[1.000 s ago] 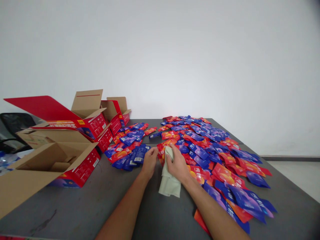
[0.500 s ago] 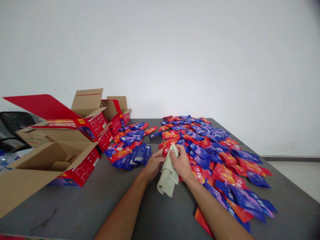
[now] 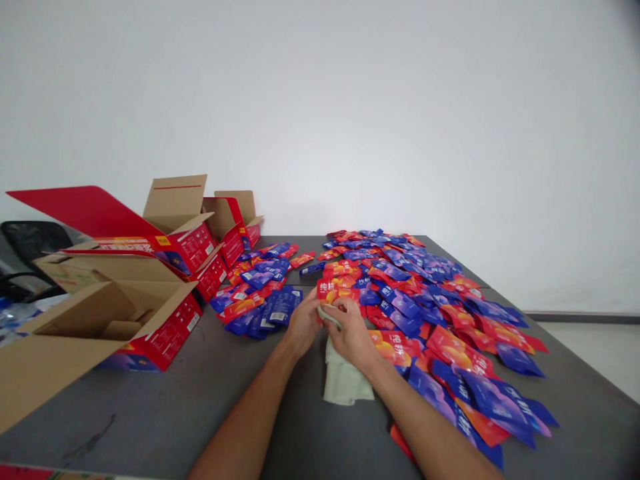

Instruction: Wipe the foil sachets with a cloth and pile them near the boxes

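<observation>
My left hand (image 3: 304, 325) is closed on a red pouch (image 3: 327, 289) with white lettering, whose upper part shows above my fingers. In my right hand (image 3: 351, 331) a pale grey-green cloth (image 3: 345, 383) is bunched, and its fingers press a fold of it near the pouch's lower part. The loose end of the cloth hangs below that hand, over the dark table. Both hands nearly meet at the middle of the view, and my fingers hide the lower part of the pouch.
Red and blue pouches (image 3: 400, 300) lie in a wide spread on the right of the dark table (image 3: 165, 420). A smaller pile of pouches (image 3: 260, 300) is left of centre. Several open cardboard boxes (image 3: 170, 340) stand along the left, beside a black chair (image 3: 35, 247).
The right hand has slid down and the cloth with it, away from the pouch's upper part. More of the red pouch's face shows now, and the cloth's loose end hangs further right.
</observation>
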### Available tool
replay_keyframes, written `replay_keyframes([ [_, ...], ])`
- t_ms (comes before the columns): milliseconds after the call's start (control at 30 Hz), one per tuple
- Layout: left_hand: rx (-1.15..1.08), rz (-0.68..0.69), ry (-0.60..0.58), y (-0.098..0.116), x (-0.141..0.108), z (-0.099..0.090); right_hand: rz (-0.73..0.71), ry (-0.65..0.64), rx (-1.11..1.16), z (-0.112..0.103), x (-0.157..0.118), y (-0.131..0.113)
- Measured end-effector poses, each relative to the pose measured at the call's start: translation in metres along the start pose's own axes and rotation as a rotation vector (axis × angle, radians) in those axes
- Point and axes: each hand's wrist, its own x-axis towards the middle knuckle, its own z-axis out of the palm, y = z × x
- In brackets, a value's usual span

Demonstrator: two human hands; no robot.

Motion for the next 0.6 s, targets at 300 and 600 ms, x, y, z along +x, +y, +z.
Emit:
replay_keyframes([
  [300,0.326,0.074,-0.069,-0.01,-0.001,-0.001,0.04,0.092,-0.064,-0.003,0.002,0.011],
  [600,0.513,0.103,-0.145,-0.014,0.005,-0.016,0.1,0.18,-0.085,-0.008,0.006,0.016],
])
